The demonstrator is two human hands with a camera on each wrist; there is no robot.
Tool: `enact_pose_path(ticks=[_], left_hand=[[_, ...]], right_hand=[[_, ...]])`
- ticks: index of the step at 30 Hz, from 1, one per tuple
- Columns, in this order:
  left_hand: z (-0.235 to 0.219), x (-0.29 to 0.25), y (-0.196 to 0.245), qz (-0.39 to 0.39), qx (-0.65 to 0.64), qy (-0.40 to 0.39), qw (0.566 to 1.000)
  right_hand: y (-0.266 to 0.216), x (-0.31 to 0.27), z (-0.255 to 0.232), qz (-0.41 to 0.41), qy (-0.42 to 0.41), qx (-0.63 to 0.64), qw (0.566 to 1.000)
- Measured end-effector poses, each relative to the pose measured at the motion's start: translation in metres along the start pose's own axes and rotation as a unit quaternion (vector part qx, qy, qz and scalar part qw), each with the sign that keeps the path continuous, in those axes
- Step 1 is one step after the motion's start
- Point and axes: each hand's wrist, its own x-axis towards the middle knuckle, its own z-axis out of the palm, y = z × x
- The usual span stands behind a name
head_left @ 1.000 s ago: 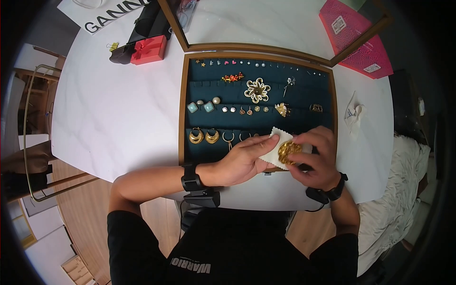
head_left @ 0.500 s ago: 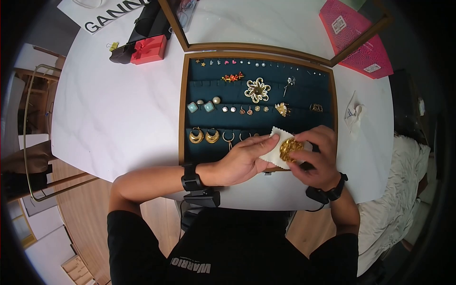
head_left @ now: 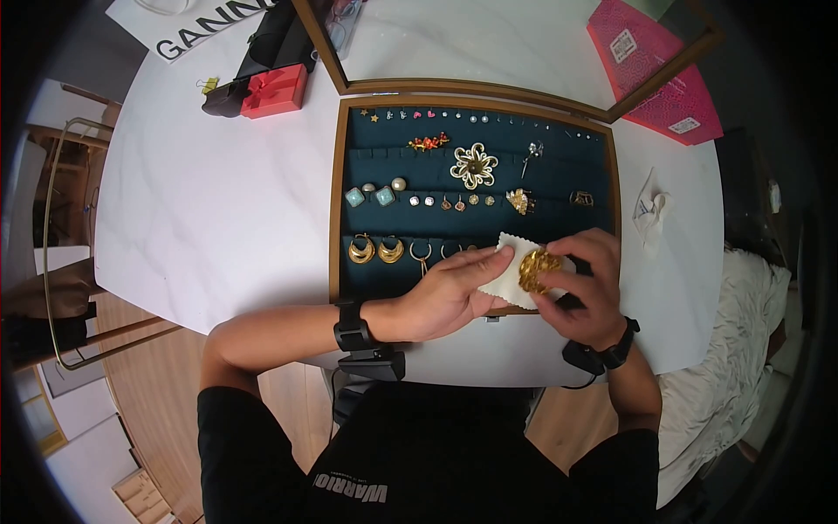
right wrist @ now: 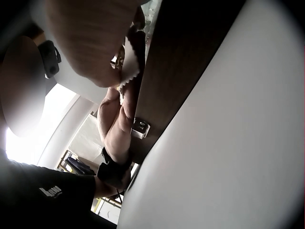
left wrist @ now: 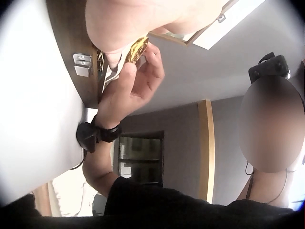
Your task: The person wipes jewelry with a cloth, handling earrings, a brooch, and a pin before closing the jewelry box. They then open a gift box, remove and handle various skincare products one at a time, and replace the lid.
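My left hand (head_left: 447,293) pinches a white cloth (head_left: 503,286) with zigzag edges, the thumb lying on top of it. With thumb and fingers, my right hand (head_left: 592,295) holds a round, textured gold piece of jewellery (head_left: 538,269) over the cloth. In the left wrist view the gold piece (left wrist: 137,49) shows edge-on between the right fingertips, close against the cloth. Both hands are above the front of a wooden jewellery case (head_left: 336,205) lined in dark green. Its lower right part is hidden behind them.
The case's glass lid (head_left: 471,96) stands open at the back. Rows hold earrings, a flower brooch (head_left: 474,166) and gold hoops (head_left: 360,250). A red gift box (head_left: 273,92) lies left, a pink pouch (head_left: 655,74) back right, and a small clear bag (head_left: 650,210) right.
The gold piece has shifted slightly to the right over the cloth, with small movements of the right fingers. The left hand and the cloth stay almost where they were.
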Motion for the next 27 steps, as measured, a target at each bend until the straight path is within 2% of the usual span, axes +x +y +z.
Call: enact_pose_path(ticks=[5,8,10,16,20,22,27], left_hand=[[-0.0006,0.0006,-0.001,-0.002,0.004,0.004,1.0],[-0.0007,0.0005,-0.0002,0.001,0.004,-0.005,1.0],[-0.0016,-0.0003,-0.0007,0.0,0.002,-0.008,1.0],[-0.0007,0.0003,-0.0015,-0.001,-0.003,0.008,1.0],[-0.0026,0.0006,-0.001,0.005,-0.001,-0.02,1.0],[-0.001,0.0003,-0.0002,-0.002,-0.005,0.005,1.0],[-0.0006,0.001,-0.0008,0.003,0.004,-0.008,1.0]], right_hand=[[0.0001,-0.0003,0.0027,-0.027,-0.025,0.011,0.999],[0.0013,-0.0004,0.0026,0.004,0.016,0.006,1.0],[-0.0005,-0.0004,0.0017,-0.032,-0.039,0.031,0.998],[0.0011,-0.0001,0.0013,-0.006,-0.004,0.013,1.0],[0.0009,-0.0018,0.0043,-0.029,-0.033,0.033,0.999],[0.0014,-0.0007,0.0026,-0.001,0.003,0.002,1.0],[0.0012,-0.0011,0.0024,-0.023,-0.026,0.026,0.999]])
